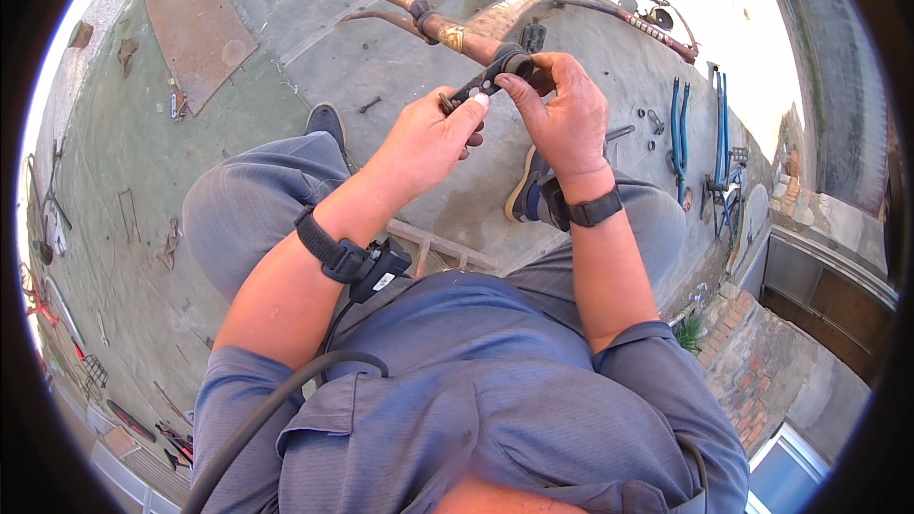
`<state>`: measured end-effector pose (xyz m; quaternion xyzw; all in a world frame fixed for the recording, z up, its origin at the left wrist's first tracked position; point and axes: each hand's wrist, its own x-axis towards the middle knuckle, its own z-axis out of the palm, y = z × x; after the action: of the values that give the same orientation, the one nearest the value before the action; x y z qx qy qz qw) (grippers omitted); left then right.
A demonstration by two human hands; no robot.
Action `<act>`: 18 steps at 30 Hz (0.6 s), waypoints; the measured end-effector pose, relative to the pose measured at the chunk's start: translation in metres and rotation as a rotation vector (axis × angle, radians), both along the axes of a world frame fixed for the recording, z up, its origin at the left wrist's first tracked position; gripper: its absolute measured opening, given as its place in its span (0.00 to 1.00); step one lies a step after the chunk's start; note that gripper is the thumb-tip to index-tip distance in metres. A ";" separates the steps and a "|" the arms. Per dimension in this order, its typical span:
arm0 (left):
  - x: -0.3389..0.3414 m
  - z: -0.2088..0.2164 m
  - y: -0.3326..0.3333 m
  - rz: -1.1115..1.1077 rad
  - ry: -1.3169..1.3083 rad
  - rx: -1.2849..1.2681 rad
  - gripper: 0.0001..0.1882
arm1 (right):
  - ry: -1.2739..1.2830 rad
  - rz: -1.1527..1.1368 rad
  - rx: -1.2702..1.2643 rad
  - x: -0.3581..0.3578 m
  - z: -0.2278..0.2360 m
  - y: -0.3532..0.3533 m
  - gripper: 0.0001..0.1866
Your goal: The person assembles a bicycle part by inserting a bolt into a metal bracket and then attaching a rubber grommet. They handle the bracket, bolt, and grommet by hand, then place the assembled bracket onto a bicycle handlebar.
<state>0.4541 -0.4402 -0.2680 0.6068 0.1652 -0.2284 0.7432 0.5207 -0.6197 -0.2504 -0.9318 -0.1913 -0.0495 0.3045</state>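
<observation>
Over the gap between my knees, both hands hold a dark, narrow metal part with light round spots along it and a ring-shaped end [515,65]. My left hand [430,141] is closed round its lower end, thumb pressed on top. With thumb and fingers, my right hand [568,112] pinches the ring end. Just beyond lies a rusty bicycle frame [514,12] on the ground, with a worn fork [388,2] pointing left. In this view the held part overlaps the frame's near end; whether they touch I cannot tell.
On the right lie blue forks [680,128], small rings and a wrench-like tool [620,132]. A bolt [370,105] sits left of my hands, and a rusty sheet [195,24] lies far left. Below my hands is a wooden frame [440,246]. Bicycle parts line the left edge.
</observation>
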 end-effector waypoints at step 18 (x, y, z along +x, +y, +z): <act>-0.002 0.000 -0.004 0.077 -0.069 0.027 0.22 | -0.125 0.168 0.085 0.004 0.001 -0.003 0.21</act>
<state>0.4517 -0.4444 -0.2678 0.6174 0.1657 -0.1762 0.7485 0.5245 -0.6227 -0.2495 -0.8938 -0.2850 -0.0899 0.3343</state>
